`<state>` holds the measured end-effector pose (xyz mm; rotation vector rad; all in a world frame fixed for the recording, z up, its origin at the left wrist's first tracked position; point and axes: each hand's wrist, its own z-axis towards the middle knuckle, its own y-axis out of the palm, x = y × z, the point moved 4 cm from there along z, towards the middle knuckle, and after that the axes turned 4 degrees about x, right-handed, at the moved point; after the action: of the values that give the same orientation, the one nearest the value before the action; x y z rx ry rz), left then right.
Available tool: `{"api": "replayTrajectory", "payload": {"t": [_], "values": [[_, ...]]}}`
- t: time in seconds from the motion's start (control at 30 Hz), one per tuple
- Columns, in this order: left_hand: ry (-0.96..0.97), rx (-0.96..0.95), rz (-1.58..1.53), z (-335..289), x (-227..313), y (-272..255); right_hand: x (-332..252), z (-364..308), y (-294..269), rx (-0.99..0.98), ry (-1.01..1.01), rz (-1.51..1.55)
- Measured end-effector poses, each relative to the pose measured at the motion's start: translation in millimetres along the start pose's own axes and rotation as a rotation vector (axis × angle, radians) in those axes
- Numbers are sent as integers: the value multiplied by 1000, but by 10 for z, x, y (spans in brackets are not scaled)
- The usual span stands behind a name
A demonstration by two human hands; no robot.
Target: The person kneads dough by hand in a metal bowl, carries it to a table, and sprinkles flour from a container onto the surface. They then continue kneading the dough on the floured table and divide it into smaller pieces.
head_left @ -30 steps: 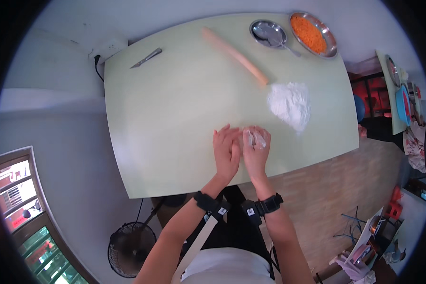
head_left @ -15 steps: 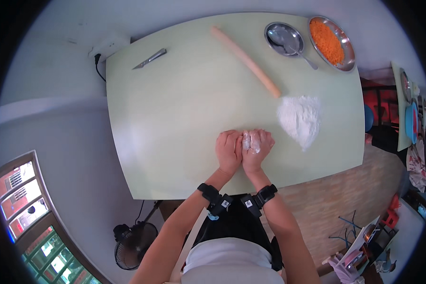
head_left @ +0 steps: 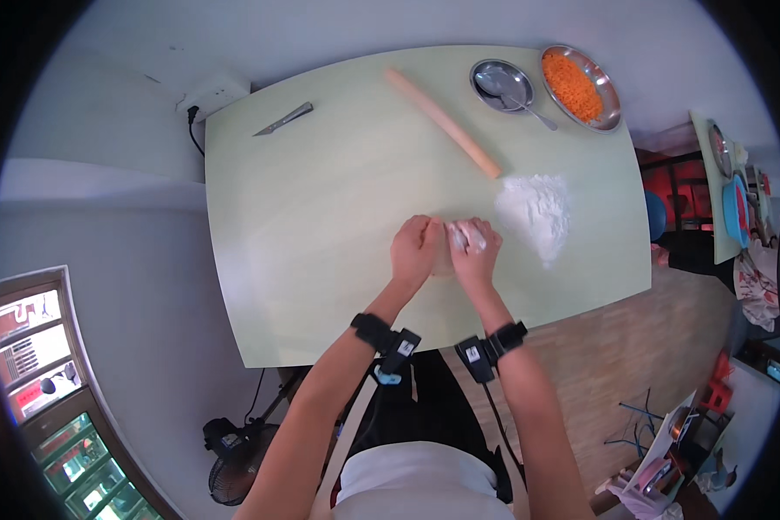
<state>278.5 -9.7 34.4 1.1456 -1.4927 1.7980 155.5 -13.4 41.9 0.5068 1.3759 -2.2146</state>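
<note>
Both my hands are side by side low over the middle of the table, fingers curled around a pale lump of dough (head_left: 443,260). Only a bit of the dough shows between my wrists; the rest is hidden. My left hand (head_left: 417,247) closes on its left side. On the right side, my right hand (head_left: 475,246) bends its fingers over it, with white flour on the knuckles. A loose heap of flour (head_left: 536,212) lies just right of my right hand. Beyond my hands, a wooden rolling pin (head_left: 446,124) rests at a slant, its near end close to the flour.
A knife (head_left: 284,120) lies at the far left of the pale green table (head_left: 321,191). Along the far right edge are a metal bowl (head_left: 479,73) with a spoon (head_left: 542,119) and a metal dish (head_left: 613,111) of orange shreds (head_left: 572,89). A fan (head_left: 239,464) stands below left.
My hands have shifted slightly away from me and my wrists have spread apart, uncovering a bit of dough between them. The whole view has tilted a little.
</note>
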Motion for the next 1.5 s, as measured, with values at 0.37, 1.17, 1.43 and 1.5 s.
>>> {"api": "replayTrajectory", "payload": {"t": [0.37,1.17,1.43,1.5], "values": [[201,194,-74,-738,94,-103,-16,-571,-277,-21,636,347],[228,-1,246,30,-13,108,51,3,119,-65,136,-141],[211,-13,300,-488,138,-119,-142,-540,-542,-89,279,386],[178,-76,263,-656,138,-109,-104,-633,-541,-35,372,418]]}}
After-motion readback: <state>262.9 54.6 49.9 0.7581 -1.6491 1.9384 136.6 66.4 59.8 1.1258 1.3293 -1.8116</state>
